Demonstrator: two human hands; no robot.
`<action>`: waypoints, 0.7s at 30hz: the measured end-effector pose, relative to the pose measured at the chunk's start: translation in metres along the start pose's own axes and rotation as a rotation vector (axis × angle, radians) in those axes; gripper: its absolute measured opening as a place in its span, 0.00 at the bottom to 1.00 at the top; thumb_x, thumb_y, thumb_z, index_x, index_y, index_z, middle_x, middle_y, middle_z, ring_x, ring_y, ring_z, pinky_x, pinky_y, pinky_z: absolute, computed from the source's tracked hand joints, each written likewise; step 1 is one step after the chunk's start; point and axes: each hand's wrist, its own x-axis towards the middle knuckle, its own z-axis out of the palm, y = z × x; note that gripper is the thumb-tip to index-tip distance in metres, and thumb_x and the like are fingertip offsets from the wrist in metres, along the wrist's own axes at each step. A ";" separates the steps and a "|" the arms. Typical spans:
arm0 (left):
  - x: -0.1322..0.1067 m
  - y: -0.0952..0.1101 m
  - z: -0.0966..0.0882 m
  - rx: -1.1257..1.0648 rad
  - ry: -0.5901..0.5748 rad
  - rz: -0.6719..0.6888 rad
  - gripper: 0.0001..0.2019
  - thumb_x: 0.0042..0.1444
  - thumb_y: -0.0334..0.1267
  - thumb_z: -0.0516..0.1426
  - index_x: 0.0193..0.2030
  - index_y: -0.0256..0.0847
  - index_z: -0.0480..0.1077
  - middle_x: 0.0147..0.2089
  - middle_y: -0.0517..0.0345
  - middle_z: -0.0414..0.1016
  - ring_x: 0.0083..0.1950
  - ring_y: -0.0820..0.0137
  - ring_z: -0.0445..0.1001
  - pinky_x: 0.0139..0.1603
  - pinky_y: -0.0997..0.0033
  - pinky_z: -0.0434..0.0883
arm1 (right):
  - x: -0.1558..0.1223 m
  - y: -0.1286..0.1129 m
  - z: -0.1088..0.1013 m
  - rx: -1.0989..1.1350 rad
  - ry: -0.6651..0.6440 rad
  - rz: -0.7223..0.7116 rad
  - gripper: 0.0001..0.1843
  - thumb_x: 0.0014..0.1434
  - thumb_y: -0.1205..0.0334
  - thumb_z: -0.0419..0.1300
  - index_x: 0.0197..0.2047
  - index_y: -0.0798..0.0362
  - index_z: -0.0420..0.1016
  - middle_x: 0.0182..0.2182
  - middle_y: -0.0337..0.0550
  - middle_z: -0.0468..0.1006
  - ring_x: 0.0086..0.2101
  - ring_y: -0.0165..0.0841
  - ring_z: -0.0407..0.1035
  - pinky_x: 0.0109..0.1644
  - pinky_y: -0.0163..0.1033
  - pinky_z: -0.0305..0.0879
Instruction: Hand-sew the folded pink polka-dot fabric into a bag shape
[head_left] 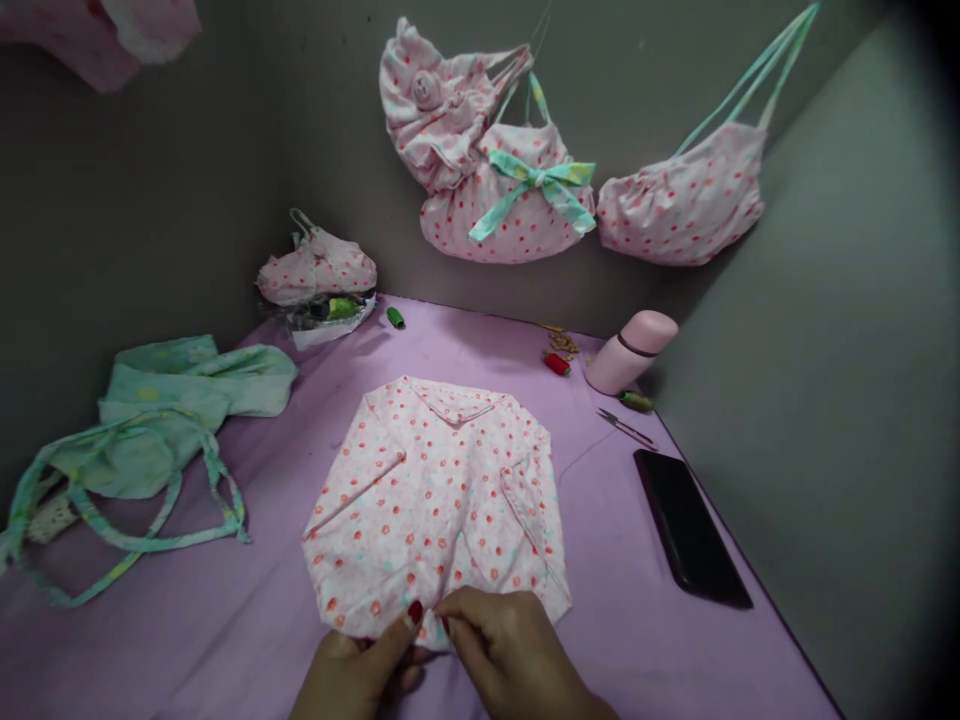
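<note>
Hands (517,640), nearly meeting, pinch the printed cloth (442,490).

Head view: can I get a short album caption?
Left hand holds the near edge of a pink printed cloth, right hand pinched at it, purple cover below, printed bags hanging behind.

Left hand (360,665) and right hand (517,640) close together, fingers (463,602) in a pinch.

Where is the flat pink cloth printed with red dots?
In the head view, the pink cloth lies centrally on the purple tabletop, left of the black rectangular phone, its near edge gripped by the left hand and touched by the right hand.
</note>
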 end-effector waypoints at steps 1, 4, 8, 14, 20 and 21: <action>-0.001 0.002 0.000 0.000 -0.023 -0.002 0.22 0.37 0.56 0.64 0.22 0.36 0.71 0.21 0.56 0.70 0.24 0.71 0.64 0.28 0.71 0.61 | 0.000 -0.001 0.001 -0.023 0.008 0.001 0.14 0.59 0.67 0.48 0.34 0.53 0.75 0.26 0.41 0.78 0.25 0.29 0.71 0.28 0.29 0.58; -0.003 0.004 0.001 -0.025 -0.066 0.011 0.20 0.38 0.55 0.64 0.21 0.37 0.70 0.20 0.59 0.69 0.24 0.72 0.64 0.30 0.72 0.62 | 0.001 0.000 0.003 -0.033 0.028 -0.015 0.14 0.60 0.66 0.47 0.36 0.53 0.74 0.25 0.41 0.77 0.24 0.29 0.70 0.26 0.29 0.56; 0.002 0.000 0.000 -0.009 0.004 0.008 0.21 0.36 0.56 0.64 0.21 0.37 0.70 0.20 0.57 0.70 0.22 0.72 0.64 0.27 0.72 0.60 | 0.002 0.004 0.004 0.067 0.043 -0.016 0.12 0.60 0.67 0.47 0.35 0.53 0.73 0.25 0.39 0.76 0.24 0.27 0.69 0.27 0.28 0.56; 0.004 -0.001 -0.001 0.049 -0.012 -0.004 0.19 0.38 0.54 0.63 0.17 0.39 0.68 0.16 0.60 0.66 0.19 0.73 0.60 0.24 0.71 0.58 | 0.002 0.006 0.005 0.220 0.042 0.038 0.11 0.58 0.66 0.50 0.34 0.55 0.73 0.21 0.36 0.72 0.22 0.27 0.63 0.25 0.29 0.52; 0.003 -0.001 0.000 -0.057 -0.033 0.015 0.20 0.36 0.53 0.65 0.17 0.38 0.67 0.15 0.62 0.63 0.20 0.76 0.57 0.23 0.75 0.55 | 0.003 0.005 0.003 0.314 0.046 0.048 0.10 0.57 0.66 0.50 0.33 0.55 0.73 0.22 0.36 0.71 0.23 0.27 0.64 0.27 0.29 0.54; 0.004 -0.001 0.000 -0.062 -0.034 0.014 0.20 0.35 0.52 0.66 0.18 0.37 0.67 0.15 0.63 0.63 0.20 0.76 0.57 0.24 0.76 0.56 | 0.003 0.005 0.002 0.316 0.046 0.046 0.10 0.58 0.66 0.50 0.33 0.55 0.73 0.22 0.36 0.72 0.24 0.27 0.64 0.27 0.29 0.54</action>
